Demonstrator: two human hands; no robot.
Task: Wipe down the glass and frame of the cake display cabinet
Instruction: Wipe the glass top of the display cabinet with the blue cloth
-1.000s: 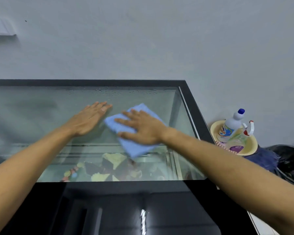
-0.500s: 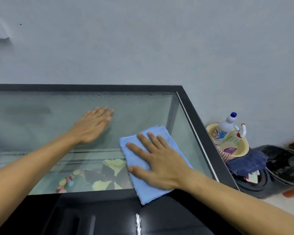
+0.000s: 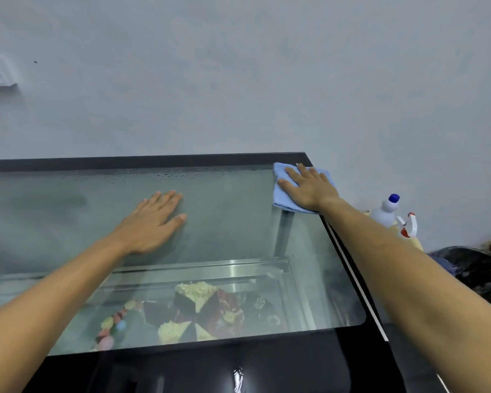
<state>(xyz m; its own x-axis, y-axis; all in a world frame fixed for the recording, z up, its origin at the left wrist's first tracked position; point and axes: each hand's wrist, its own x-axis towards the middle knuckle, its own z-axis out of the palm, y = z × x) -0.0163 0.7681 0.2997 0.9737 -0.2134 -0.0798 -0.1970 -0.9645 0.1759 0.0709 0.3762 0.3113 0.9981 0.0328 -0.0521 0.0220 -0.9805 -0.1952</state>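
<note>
I look down on the glass top point(image 3: 227, 222) of the cake display cabinet, bordered by a black frame point(image 3: 142, 159). My right hand point(image 3: 309, 187) lies flat with straight fingers on a light blue cloth point(image 3: 282, 194), pressing it on the far right corner, where it overlaps the glass and the frame. My left hand point(image 3: 153, 222) rests flat and open on the middle of the glass. Water droplets dot the far strip of glass. Cake slices point(image 3: 199, 307) show through the glass below.
A grey wall point(image 3: 238, 80) rises right behind the cabinet. To the right of the cabinet stand a white bottle with a blue cap point(image 3: 386, 209) and a spray trigger point(image 3: 407, 226) in a yellow bowl, with a dark tub point(image 3: 476, 268) beyond.
My right hand has slid the cloth from the near front edge of the glass up to the far right corner. My left hand has stayed flat in the same spot.
</note>
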